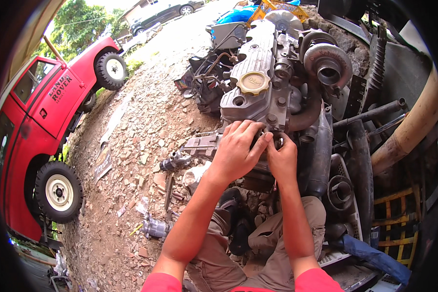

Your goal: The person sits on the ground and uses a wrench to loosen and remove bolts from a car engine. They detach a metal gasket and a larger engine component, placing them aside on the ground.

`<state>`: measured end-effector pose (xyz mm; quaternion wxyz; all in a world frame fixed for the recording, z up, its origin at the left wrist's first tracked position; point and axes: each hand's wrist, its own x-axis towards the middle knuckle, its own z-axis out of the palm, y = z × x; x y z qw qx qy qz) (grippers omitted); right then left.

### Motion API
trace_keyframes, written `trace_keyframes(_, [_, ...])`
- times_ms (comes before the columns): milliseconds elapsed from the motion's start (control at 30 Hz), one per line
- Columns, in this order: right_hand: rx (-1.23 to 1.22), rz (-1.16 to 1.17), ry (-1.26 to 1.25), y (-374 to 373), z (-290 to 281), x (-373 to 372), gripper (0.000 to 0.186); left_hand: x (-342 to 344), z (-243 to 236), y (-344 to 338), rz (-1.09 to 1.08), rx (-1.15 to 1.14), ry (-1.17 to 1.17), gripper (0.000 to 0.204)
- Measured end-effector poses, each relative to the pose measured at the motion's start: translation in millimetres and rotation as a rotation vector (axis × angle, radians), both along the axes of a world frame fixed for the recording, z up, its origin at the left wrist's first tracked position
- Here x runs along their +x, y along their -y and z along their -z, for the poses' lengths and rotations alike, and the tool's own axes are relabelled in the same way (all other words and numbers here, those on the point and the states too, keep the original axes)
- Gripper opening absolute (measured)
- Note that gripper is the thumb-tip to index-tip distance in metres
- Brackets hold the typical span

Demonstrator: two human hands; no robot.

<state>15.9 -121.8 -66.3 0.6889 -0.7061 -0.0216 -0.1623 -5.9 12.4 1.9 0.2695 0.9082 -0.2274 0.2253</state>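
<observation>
A grey metal engine (250,63) stands in front of me, its ribbed valve cover topped by a round tan oil filler cap (253,83). At the engine's near end, my left hand (237,153) rests with fingers bent together over the edge, its thumb pointing toward my right hand. My right hand (283,158) is closed in a pinch beside it, around a small metallic part (278,142) too small to name. Whatever lies under the left fingers is hidden. A rusty turbocharger (327,65) sits on the engine's right side.
Gravelly ground (126,194) spreads to the left, with a loose grey metal part (155,228) on it. A red off-road vehicle (44,117) stands at far left. Pipes, a bamboo pole (409,124) and a yellow crate (396,221) crowd the right. My legs flank the near end.
</observation>
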Motion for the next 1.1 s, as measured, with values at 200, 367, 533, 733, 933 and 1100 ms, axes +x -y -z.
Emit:
trace_keyframes(200, [0.025, -0.022, -0.034, 1, -1, 2, 0.026, -1, -1, 1, -0.003, 0.005, -0.019, 0.037])
trace_keyframes(367, [0.021, 0.003, -0.043, 0, -1, 3, 0.029, 0, 1, -1, 0.007, 0.009, 0.002, 0.036])
trace_keyframes(533, [0.017, 0.001, -0.018, 1, -1, 4, 0.031, -1, -3, 1, 0.015, -0.012, -0.012, 0.037])
trace_keyframes(733, [0.039, -0.033, -0.088, 4, 1, 7, 0.031, -1, -3, 0, 0.009, -0.009, -0.027, 0.038])
trace_keyframes(933, [0.091, -0.055, -0.124, 0, -5, 1, 0.031, -1, 0, -2, 0.007, -0.002, -0.013, 0.037])
trace_keyframes(1100, [0.041, -0.025, -0.067, 2, -3, 4, 0.031, -1, -2, 0, 0.006, -0.001, -0.025, 0.037])
